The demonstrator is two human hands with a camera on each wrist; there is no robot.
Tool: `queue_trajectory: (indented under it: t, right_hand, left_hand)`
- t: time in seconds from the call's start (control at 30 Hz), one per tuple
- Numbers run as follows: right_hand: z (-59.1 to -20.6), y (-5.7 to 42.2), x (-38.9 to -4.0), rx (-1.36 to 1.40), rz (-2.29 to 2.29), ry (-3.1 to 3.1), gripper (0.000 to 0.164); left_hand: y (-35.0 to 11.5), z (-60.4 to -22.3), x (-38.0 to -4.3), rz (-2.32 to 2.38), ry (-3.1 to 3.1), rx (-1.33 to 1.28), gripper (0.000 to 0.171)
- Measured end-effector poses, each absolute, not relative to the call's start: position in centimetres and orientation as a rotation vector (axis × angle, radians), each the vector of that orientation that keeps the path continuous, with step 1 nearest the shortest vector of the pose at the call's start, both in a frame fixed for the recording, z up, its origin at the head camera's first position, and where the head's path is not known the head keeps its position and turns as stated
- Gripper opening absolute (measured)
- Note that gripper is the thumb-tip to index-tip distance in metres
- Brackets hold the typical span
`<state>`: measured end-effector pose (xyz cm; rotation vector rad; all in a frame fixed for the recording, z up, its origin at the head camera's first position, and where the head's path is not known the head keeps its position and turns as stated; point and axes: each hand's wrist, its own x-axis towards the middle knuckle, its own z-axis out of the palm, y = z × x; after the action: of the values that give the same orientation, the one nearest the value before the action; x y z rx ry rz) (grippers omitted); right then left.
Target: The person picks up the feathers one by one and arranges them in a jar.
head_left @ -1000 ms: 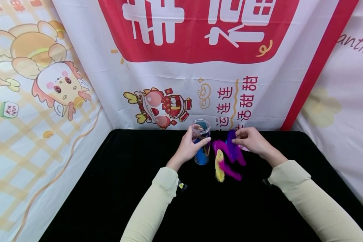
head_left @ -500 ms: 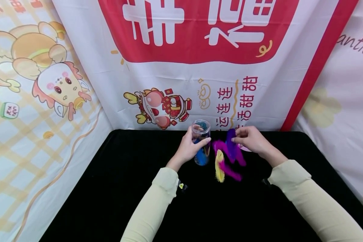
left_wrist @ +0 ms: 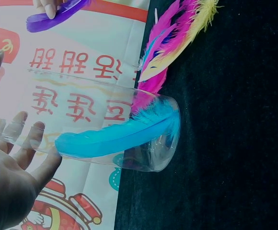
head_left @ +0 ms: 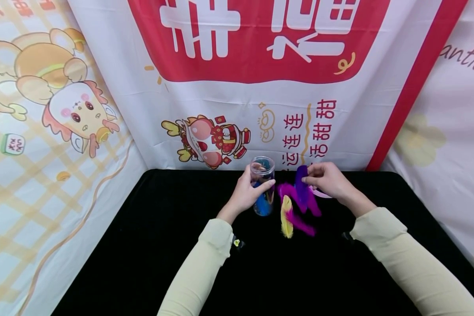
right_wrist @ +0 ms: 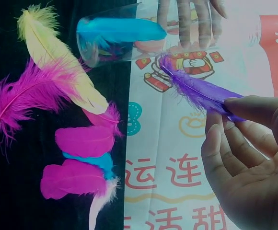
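Observation:
My left hand holds a clear plastic jar upright on the black table, thumb on the near side and fingers round the back. A bright blue feather lies inside near the bottom. To the right, my right hand pinches a purple feather by its quill end between thumb and fingers, its fluffy end pointing toward the jar in the right wrist view. Beneath it on the table lie a yellow feather, several magenta feathers, a blue one and a pale pink one.
The black-covered table ends at a white and red printed cloth hanging right behind the jar and feathers. More printed cloths hang along the left side and the right side.
My right hand has risen slightly, lifting the purple feather higher above the magenta ones, and more of the pale pink feather shows. The left hand and jar have stayed in place.

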<state>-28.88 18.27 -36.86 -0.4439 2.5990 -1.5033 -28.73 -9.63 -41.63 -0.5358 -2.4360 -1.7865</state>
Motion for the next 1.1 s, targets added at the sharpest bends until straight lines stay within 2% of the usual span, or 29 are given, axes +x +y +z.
queue_trajectory:
  t: [1.1]
  right_hand:
    - [-35.5,17.4,-29.0,-0.416,-1.578,2.653,0.02]
  left_hand:
    - [-9.7,-41.6,-28.8,-1.789,-2.447,-0.54,0.067]
